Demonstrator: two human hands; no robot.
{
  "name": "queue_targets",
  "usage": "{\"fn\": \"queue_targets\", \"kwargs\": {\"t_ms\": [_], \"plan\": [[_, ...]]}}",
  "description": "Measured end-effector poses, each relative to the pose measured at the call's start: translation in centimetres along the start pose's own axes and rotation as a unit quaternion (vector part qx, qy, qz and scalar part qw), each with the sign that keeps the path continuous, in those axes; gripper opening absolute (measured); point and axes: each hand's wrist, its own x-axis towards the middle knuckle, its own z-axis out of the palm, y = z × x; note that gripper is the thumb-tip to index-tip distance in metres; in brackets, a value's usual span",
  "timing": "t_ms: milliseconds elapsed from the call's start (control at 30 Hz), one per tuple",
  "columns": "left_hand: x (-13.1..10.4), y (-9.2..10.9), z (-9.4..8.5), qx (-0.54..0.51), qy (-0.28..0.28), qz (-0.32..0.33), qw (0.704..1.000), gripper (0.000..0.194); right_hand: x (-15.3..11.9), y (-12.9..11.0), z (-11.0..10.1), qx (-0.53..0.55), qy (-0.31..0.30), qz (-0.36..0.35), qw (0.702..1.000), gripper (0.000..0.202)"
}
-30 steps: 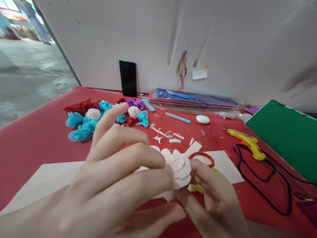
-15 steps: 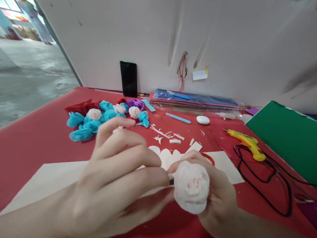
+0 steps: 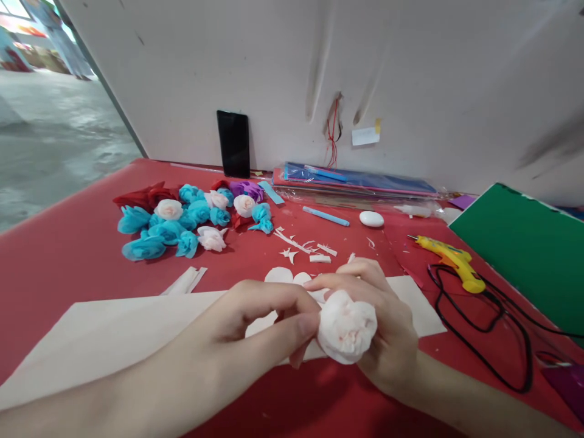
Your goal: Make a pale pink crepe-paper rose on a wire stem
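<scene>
A pale pink crepe-paper rose (image 3: 345, 328) is cupped in my right hand (image 3: 383, 322), whose fingers curl around its back. My left hand (image 3: 255, 322) comes in from the left; its thumb and fingertips pinch the flower's left edge. Both hands hover just above a sheet of pale paper (image 3: 114, 334) lying on the red table (image 3: 59, 261). Scalloped petal cut-outs (image 3: 285, 277) show just behind my hands.
A heap of blue, white, red and purple paper flowers (image 3: 182, 219) lies at the back left. A yellow glue gun (image 3: 449, 258) with a black cable (image 3: 493, 328) sits right, beside a green board (image 3: 529, 249). A phone (image 3: 233, 143) leans on the wall, near stacked paper sheets (image 3: 356, 181).
My left hand dropped lower and closed its fingers, uncovering the flower heap. The rose turned from an open side-on bloom into a rounded ball facing me, held in my right hand.
</scene>
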Motion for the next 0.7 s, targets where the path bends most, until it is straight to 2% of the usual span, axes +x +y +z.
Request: {"fn": "queue_targets", "kwargs": {"t_ms": [167, 367, 433, 600, 700], "plan": [[0.3, -0.3, 0.2, 0.016, 0.013, 0.029, 0.999, 0.026, -0.2, 0.0, 0.1, 0.005, -0.002, -0.002, 1.0, 0.026], [0.0, -0.2, 0.3, 0.138, 0.086, 0.103, 0.981, 0.019, -0.3, 0.1, 0.2, -0.026, 0.007, -0.018, 0.999, 0.028], [-0.3, -0.2, 0.3, 0.164, 0.113, 0.107, 0.974, 0.018, -0.3, 0.2, 0.2, -0.034, 0.013, -0.028, 0.999, 0.026], [-0.8, 0.2, 0.3, 0.136, 0.098, 0.035, 0.985, 0.019, -0.1, 0.2, 0.0, -0.079, -0.001, -0.061, 0.995, 0.013], [-0.7, 0.6, 0.6, 0.118, 0.118, -0.041, 0.985, 0.017, 0.0, 0.0, 0.0, -0.115, -0.003, -0.081, 0.99, 0.026]]}}
